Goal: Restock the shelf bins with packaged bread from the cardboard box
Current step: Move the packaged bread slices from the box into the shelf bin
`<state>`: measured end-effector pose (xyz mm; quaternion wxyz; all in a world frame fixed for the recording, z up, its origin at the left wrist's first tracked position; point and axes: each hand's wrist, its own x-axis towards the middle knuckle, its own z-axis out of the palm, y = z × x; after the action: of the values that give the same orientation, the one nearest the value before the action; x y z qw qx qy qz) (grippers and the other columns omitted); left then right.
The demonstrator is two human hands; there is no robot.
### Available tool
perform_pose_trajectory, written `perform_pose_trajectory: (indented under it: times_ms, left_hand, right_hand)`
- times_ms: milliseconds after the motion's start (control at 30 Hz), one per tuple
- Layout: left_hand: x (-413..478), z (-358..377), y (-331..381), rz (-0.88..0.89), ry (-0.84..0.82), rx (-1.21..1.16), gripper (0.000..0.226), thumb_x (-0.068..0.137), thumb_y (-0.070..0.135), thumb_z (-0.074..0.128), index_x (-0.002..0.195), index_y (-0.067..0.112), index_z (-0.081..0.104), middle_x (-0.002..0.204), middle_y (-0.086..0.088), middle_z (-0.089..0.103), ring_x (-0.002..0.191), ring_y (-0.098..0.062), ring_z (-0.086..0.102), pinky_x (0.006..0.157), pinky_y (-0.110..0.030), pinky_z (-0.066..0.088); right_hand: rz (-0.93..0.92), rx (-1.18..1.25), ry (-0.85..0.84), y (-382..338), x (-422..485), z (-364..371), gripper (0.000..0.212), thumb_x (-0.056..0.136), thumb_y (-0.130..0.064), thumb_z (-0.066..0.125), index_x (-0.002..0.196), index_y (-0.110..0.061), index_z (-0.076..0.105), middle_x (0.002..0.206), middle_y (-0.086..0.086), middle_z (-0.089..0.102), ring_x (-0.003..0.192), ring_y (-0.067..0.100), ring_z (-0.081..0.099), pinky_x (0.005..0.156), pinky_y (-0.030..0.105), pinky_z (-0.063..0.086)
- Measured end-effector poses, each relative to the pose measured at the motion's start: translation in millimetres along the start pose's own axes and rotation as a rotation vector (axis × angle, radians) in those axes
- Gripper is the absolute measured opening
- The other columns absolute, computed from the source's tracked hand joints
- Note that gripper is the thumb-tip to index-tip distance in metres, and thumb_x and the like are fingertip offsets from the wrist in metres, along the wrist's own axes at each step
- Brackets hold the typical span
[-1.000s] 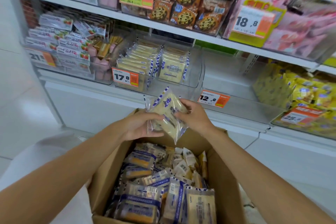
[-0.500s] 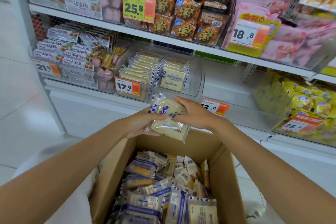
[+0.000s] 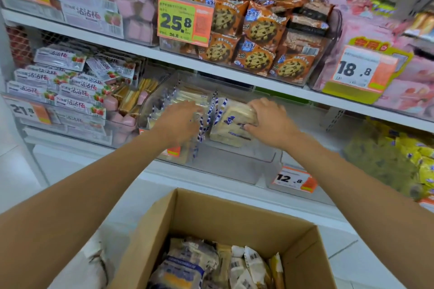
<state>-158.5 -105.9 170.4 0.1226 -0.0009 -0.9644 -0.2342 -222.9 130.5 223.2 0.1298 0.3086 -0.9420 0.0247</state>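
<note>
R grip (image 3: 270,122) pinches clear-wrapped, blue-striped pale bread pack (image 3: 231,128) inside clear plastic shelf bin (image 3: 234,163); L grip (image 3: 178,122), just left, blurred, closure unclear, at stocked row (image 3: 187,96): set pack upright, flush w/ row, then release.

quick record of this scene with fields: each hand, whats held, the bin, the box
right hand: grips a bread packet inside the right half of the clear shelf bin
left hand: over the left row of packets in the same bin; blurred, grip unclear
cardboard box: open, below the shelf, holds more packaged bread
task stage: one packet at the bin, not yet released
</note>
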Motion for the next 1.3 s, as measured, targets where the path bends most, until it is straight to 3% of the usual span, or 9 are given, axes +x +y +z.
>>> perform_pose_trajectory:
  times_ms: [67, 167, 300, 433, 567, 700, 800, 1167, 1300]
  left_hand:
    - [16, 10, -15, 0.042, -0.072, 0.242, 0.052, 0.101, 0.037, 0.041, 0.151, 0.027, 0.034, 0.162, -0.003, 0.026, 0.15, -0.021, 0.02, 0.12, -0.047, 0.019]
    - [21, 24, -28, 0.041, -0.147, 0.296, 0.054, 0.103, 0.043, 0.027, 0.155, 0.03, 0.022, 0.164, 0.002, 0.017, 0.152, -0.016, 0.01, 0.122, -0.047, 0.008]
    - [21, 36, -37, 0.053, -0.103, 0.298, 0.057, 0.102, 0.05, 0.02, 0.156, 0.033, 0.018, 0.164, 0.006, 0.018, 0.152, -0.013, 0.011, 0.121, -0.044, 0.009]
    - [19, 35, -36, 0.06, -0.069, 0.282, 0.057, 0.101, 0.053, 0.017, 0.155, 0.034, 0.021, 0.163, 0.006, 0.021, 0.151, -0.014, 0.013, 0.122, -0.043, 0.01]
    - [14, 33, -33, 0.06, -0.055, 0.263, 0.053, 0.103, 0.048, 0.022, 0.154, 0.033, 0.025, 0.162, 0.006, 0.026, 0.151, -0.014, 0.014, 0.122, -0.042, 0.011]
    - [13, 33, -32, 0.056, -0.039, 0.256, 0.051, 0.104, 0.047, 0.025, 0.153, 0.033, 0.027, 0.161, 0.006, 0.028, 0.151, -0.014, 0.016, 0.121, -0.041, 0.011]
    - [12, 32, -31, 0.059, -0.038, 0.255, 0.05, 0.104, 0.046, 0.025, 0.152, 0.033, 0.027, 0.16, 0.005, 0.029, 0.15, -0.014, 0.017, 0.121, -0.041, 0.011]
    - [12, 32, -30, 0.036, -0.049, 0.226, 0.051, 0.103, 0.046, 0.027, 0.153, 0.035, 0.028, 0.161, 0.007, 0.028, 0.15, -0.012, 0.017, 0.121, -0.039, 0.009]
    - [11, 27, -28, 0.036, -0.004, 0.052, 0.047, 0.101, 0.04, 0.043, 0.147, 0.029, 0.043, 0.157, 0.006, 0.035, 0.143, -0.013, 0.034, 0.119, -0.039, 0.019]
  right_hand:
    - [0.03, -0.125, -0.144, 2, 23, 30, 0.063, 0.09, -0.047, 0.059, 0.142, -0.018, 0.04, 0.142, 0.009, 0.045, 0.13, 0.03, 0.041, 0.108, 0.046, 0.031]
    - [0.063, -0.171, -0.359, 4, 35, 77, 0.096, 0.083, -0.056, 0.066, 0.154, -0.019, 0.014, 0.158, 0.011, 0.018, 0.145, 0.031, 0.019, 0.116, 0.06, 0.015]
    - [0.106, -0.076, -0.36, 3, 41, 102, 0.117, 0.076, -0.056, 0.075, 0.155, -0.031, -0.007, 0.162, 0.006, -0.017, 0.149, 0.034, -0.012, 0.116, 0.063, 0.005]
    - [0.098, -0.071, -0.229, -6, 44, 106, 0.111, 0.075, -0.056, 0.074, 0.154, -0.03, 0.002, 0.161, 0.01, 0.004, 0.148, 0.035, 0.001, 0.115, 0.058, 0.018]
    - [0.07, -0.138, -0.254, -4, 39, 108, 0.116, 0.074, -0.068, 0.067, 0.154, -0.029, -0.007, 0.161, 0.009, -0.003, 0.15, 0.032, -0.005, 0.114, 0.062, 0.013]
    - [0.081, -0.181, -0.097, -1, 50, 112, 0.11, 0.065, -0.071, 0.071, 0.149, -0.029, 0.013, 0.151, 0.008, 0.022, 0.143, 0.031, 0.017, 0.111, 0.058, 0.02]
    - [0.086, -0.206, -0.09, -4, 53, 116, 0.117, 0.064, -0.073, 0.07, 0.151, -0.027, 0.007, 0.151, 0.008, 0.023, 0.141, 0.03, 0.022, 0.109, 0.057, 0.025]
    - [0.121, -0.19, -0.245, -4, 52, 109, 0.129, 0.064, -0.084, 0.06, 0.153, -0.031, -0.017, 0.162, 0.012, -0.003, 0.15, 0.03, -0.008, 0.112, 0.064, -0.012]
    - [0.153, -0.113, -0.205, -7, 44, 92, 0.113, 0.073, -0.081, 0.055, 0.156, -0.031, -0.004, 0.163, 0.013, -0.003, 0.15, 0.031, -0.01, 0.115, 0.061, -0.015]
